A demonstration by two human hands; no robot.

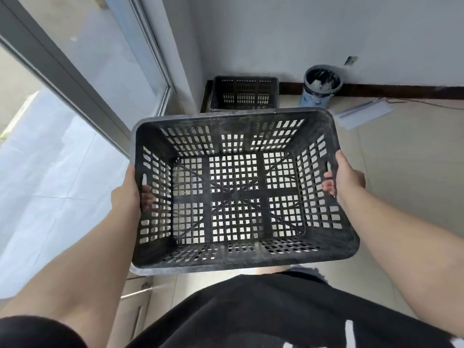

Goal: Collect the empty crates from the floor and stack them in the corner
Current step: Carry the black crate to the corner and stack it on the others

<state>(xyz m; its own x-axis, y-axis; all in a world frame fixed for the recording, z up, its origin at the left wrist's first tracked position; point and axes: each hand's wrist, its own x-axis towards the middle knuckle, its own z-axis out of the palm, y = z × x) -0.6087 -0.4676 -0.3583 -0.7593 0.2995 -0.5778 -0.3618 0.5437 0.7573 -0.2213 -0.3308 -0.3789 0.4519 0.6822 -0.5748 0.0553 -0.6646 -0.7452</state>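
While the tiled floor (401, 172) spread pale beneath the person, the step in hand looked like the carry: a black slatted crate (236, 197) was held off the ground in front of the body, open side up and empty, its far rim tipped slightly toward twelve o'clock. A second black crate (244, 94) sat on the floor in the corner at twelve o'clock, against the white wall (301, 33) and just right of the glass door frame (62, 71) that ran off toward ten o'clock. A blue paint bucket (321, 86) stood near it at one o'clock, with a flat pale board (364, 114) lying beside that. The left hand (128, 194) gripped the crate's wall at nine o'clock, fingers curled through the handle slot; the right hand (344, 177) did the same at three o'clock, fingertips showing inside the wall. Judged from this, the next move called for walking the load on toward twelve o'clock, squaring it over the corner crate, and lowering it so the base nested inside the rim before either hand let go.
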